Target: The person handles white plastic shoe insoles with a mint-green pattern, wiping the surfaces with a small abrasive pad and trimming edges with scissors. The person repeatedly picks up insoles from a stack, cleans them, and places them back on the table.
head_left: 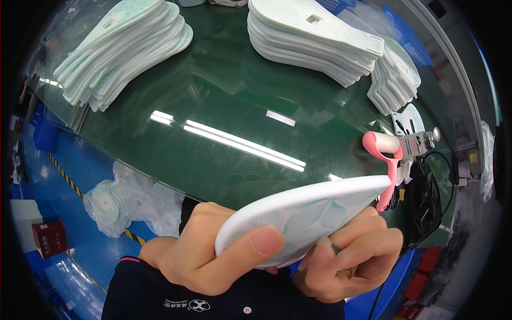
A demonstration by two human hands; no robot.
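Note:
A white plastic panel (298, 213) with a rounded end and a pale teal line pattern is held up, tilted, close in front of me. My left hand (213, 245) grips its rounded left end, thumb pressed on the patterned face and the other fingers behind it. At the panel's lower right edge, my right hand (349, 261) has its fingers curled in. Something small and dark shows at those fingertips, too blurred to name. The underside of the panel is mostly hidden.
Similar panels lie in a left stack (125, 50), a middle stack (314, 40) and a right stack (394, 77) on the dark green table (213, 106). A pink-handled roller (386, 157), a clear bottle (416, 143) and a black bag (424, 200) sit at the right.

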